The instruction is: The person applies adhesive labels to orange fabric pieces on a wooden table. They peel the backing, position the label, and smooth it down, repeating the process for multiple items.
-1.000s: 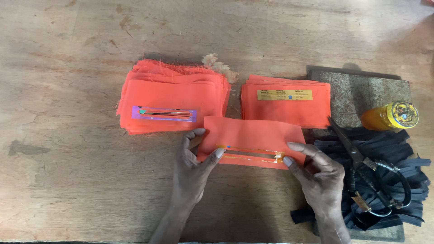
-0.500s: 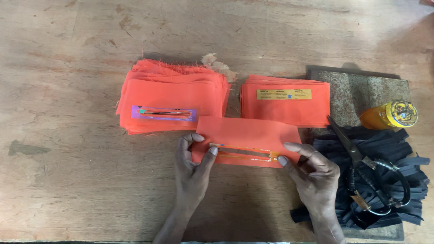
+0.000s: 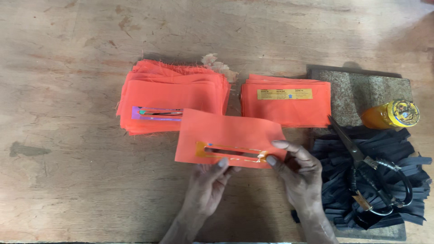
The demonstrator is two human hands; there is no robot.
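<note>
worn wooden table (image 3: 81, 54) filling the whole view, pale brown with a reddish cast. scuffed and scratched all over, grain running mostly left to right. dark grey smear near the left edge (image 3: 27, 149), rusty blotches towards the top left (image 3: 126, 22). faint long cracks across the lower left. soft, even light from above, with only short shadows. darker shade creeping in at the far right edge. no walls, floor or windows in view.
</note>
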